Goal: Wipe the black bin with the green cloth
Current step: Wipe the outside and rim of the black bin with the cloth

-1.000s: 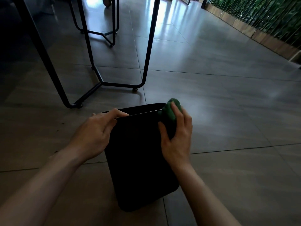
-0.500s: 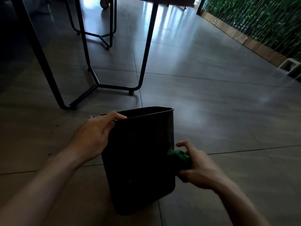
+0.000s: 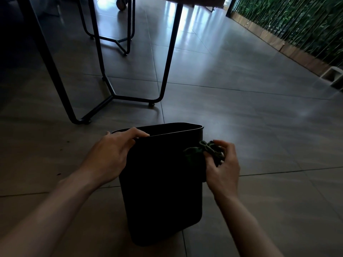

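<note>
Standing on the tiled floor (image 3: 259, 127) near the bottom centre of the head view, mouth facing up: black bin (image 3: 161, 191), long axis running vertically from base to rim, leaning slightly so the open top is tipping away from the camera and the base is sitting nearer. Running left to right across the view, the longer span of the narrow rectangular rim. Gripping the near-left corner of that rim, left hand (image 3: 109, 156), fingers curling over the edge, forearm reaching in from the lower left. Pinching a bunched green cloth (image 3: 204, 151) against the bin's upper right side, just under the rim, right hand (image 3: 222, 167), fingers curled round the wad, thumb pressing into it. Lying partly on the bin's front right edge and partly bulging out past it toward the right, the cloth, crumpled with no clear long axis. Keeping well apart, one hand at each side of the bin. Standing beyond the bin on the left, black metal table legs (image 3: 167, 58) with a bent floor bar. Lining the far right edge of the floor, a green plant wall (image 3: 297, 21) above a low wooden border.
</note>
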Motion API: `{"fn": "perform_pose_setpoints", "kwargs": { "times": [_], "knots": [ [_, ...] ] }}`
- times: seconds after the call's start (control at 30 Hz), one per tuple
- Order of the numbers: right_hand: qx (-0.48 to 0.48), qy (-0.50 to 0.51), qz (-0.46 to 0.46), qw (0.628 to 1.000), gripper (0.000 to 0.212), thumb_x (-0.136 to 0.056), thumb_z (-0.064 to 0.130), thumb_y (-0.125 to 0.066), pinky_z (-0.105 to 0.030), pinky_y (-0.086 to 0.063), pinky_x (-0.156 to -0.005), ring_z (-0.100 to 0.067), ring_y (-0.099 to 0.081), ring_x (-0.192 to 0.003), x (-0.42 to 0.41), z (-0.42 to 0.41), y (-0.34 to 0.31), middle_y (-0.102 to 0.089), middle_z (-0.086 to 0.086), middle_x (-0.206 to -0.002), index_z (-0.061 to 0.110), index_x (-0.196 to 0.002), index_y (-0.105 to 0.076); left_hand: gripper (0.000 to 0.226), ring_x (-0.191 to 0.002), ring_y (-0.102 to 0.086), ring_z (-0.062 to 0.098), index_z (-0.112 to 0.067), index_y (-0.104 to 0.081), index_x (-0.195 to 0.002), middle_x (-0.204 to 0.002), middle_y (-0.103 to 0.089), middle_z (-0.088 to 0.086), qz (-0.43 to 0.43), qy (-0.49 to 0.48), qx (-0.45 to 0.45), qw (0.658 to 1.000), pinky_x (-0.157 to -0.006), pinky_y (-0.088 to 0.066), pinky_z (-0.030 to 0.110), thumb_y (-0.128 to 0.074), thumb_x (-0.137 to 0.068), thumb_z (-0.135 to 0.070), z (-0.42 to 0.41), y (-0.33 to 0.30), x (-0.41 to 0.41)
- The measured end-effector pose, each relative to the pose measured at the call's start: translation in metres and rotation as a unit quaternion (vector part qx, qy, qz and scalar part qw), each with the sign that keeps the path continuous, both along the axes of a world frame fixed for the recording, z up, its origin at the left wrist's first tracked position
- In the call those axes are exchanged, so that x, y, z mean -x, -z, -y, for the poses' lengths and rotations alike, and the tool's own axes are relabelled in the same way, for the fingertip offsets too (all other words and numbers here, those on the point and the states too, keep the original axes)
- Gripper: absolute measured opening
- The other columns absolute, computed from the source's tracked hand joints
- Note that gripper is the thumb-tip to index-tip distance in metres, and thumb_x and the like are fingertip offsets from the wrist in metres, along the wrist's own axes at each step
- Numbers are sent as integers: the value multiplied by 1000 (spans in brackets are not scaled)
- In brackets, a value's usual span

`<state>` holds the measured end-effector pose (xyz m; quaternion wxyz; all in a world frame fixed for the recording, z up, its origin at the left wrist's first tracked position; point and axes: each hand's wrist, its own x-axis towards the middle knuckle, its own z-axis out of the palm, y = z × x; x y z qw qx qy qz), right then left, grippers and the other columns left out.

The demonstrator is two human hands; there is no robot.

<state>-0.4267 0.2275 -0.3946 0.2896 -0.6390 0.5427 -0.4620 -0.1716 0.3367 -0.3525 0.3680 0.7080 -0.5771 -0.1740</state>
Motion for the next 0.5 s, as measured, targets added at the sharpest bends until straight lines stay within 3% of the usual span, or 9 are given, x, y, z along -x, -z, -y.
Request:
{"fn": "perform_pose_setpoints", "kwargs": {
  "times": [0.1, 0.17, 0.2, 0.27, 0.33, 0.4, 0.5],
  "knots": [
    [55, -33, -43, 997, 36, -99, 29, -62, -25, -43, -114, -11, -53, -132, -14, -14, 20, -57, 1, -141, 26, -135, -62, 35, -100, -63, -1, -46, -61, -117, -98, -69, -25, 3, -5, -1, 1000, -112, -36, 58, -46, -103, -18, 1, 0, 0],
    [60, -93, -112, 987, 60, -95, 49, -62, -18, -28, -120, -14, -33, -148, -21, -27, 30, -36, 0, -159, 25, -149, -50, 35, -98, -63, 0, -46, -61, -118, -95, -70, -21, 4, -10, -4, 1000, -109, -39, 57, -45, -103, -18, 2, 0, -1],
    [74, -122, -168, 975, 74, -91, 51, -67, -24, -26, -122, -18, -27, -151, -22, -32, 34, -27, -2, -163, 24, -155, -43, 35, -97, -63, -1, -45, -62, -118, -94, -71, -19, 3, -12, -3, 1000, -107, -42, 56, -45, -103, -18, 2, 0, -1],
    [115, -167, -273, 940, 90, -83, 35, -79, -45, -30, -124, -30, -24, -152, -18, -38, 41, -20, -9, -166, 21, -159, -32, 35, -94, -61, -5, -44, -62, -118, -91, -70, -19, 0, -14, -3, 1000, -101, -45, 51, -45, -103, -18, 2, 0, -2],
    [151, -205, -315, 914, 89, -79, 10, -76, -58, -36, -118, -37, -30, -149, -10, -40, 43, -24, -13, -165, 20, -156, -32, 34, -91, -58, -10, -44, -63, -118, -89, -69, -20, 3, -12, -3, 1000, -95, -45, 46, -45, -102, -19, 3, -1, -2],
    [183, -275, -314, 890, 83, -74, -4, -70, -56, -43, -113, -34, -38, -144, 0, -46, 44, -29, -13, -163, 18, -147, -37, 34, -90, -57, -10, -42, -63, -119, -89, -68, -21, 3, -12, -3, 1000, -96, -44, 47, -44, -103, -19, 3, -1, -1],
    [240, -352, -321, 846, 50, -87, 6, -58, -43, -54, -104, -28, -47, -136, 4, -57, 41, -31, -10, -160, 17, -134, -45, 34, -92, -57, -8, -41, -63, -119, -93, -69, -18, 2, -15, -8, 1000, -100, -44, 53, -44, -103, -17, 3, -2, 0]
  ]
}}
